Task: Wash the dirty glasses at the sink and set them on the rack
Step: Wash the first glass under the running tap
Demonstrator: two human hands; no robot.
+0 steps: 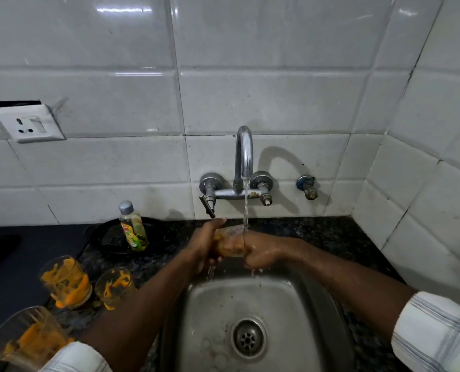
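One glass [229, 244] lay sideways under the tap [243, 157], long axis left-right. My L hand [206, 241] curled round its left end. My R hand [259, 253] was fisted at its right end, couldn't tell if gripping.

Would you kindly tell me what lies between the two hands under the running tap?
A dirty glass, held by the left hand and the right hand, as the head view shows.

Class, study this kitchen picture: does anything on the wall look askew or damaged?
Yes. The socket plate left of the tap sits crooked and stands off the tiles, with a dark gap along its top edge, so it looks loose.
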